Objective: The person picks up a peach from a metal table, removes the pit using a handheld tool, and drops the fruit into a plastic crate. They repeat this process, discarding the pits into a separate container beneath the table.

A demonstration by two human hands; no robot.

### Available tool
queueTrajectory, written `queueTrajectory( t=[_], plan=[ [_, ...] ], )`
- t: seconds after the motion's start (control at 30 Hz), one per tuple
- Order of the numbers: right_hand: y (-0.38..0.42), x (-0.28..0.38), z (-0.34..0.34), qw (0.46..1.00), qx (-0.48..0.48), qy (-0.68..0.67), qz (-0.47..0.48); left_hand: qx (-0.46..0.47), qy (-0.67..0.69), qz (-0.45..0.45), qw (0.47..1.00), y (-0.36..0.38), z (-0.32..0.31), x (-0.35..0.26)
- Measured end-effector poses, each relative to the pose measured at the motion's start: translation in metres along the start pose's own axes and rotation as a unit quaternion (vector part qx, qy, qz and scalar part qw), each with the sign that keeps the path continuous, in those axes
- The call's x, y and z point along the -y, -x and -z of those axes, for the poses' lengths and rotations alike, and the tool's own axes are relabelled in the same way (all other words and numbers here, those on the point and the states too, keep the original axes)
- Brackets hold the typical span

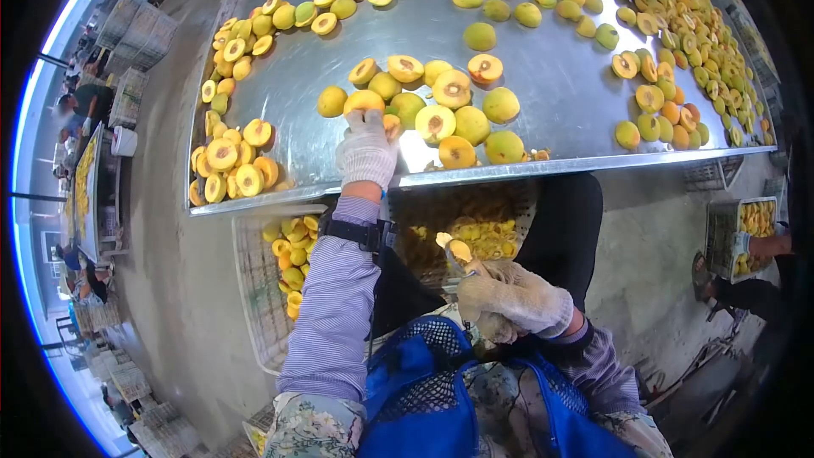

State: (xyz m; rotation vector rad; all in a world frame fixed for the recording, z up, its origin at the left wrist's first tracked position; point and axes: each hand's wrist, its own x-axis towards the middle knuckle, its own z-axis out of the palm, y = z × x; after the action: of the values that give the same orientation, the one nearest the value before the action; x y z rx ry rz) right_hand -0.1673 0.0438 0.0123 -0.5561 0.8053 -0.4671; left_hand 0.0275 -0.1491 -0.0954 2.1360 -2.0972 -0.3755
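My left hand (367,151), in a pale knitted glove, reaches over the near edge of the metal table (297,131). Its bent fingers grip a yellow peach half (365,102) at the front of a cluster. Around it lie more peach halves (435,123), some cut side up with reddish centres, others skin side up. Lower down, in front of my body, my gloved right hand (513,298) is closed around a small pitting tool. Yellow peach flesh (459,249) shows at the tool's upper end; most of the tool is hidden by the fingers.
Under the table edge, a crate (254,288) holds peach pieces on the left; yellow scraps (483,233) lie in a container between my knees. A large heap of halves (691,42) covers the table's right side. Another crate (755,220) and a person's arm (767,244) are at far right.
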Motion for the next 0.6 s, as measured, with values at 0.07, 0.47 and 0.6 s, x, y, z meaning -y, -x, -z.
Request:
queueTrajectory(
  t=[0.07,0.47,0.6],
  plan=[
    [-0.003,-0.008,0.006,0.999,0.022,-0.024,0.008,0.01,-0.01,-0.013,1.0,-0.003,-0.009,0.0],
    [0.0,0.0,-0.007,0.977,-0.115,0.123,0.129,0.227,0.677,-0.01,0.7,0.118,0.067,-0.03],
    [0.005,0.0,-0.009,0.974,-0.106,0.13,0.152,0.19,0.775,0.003,0.603,0.134,0.069,-0.044]
  ],
)
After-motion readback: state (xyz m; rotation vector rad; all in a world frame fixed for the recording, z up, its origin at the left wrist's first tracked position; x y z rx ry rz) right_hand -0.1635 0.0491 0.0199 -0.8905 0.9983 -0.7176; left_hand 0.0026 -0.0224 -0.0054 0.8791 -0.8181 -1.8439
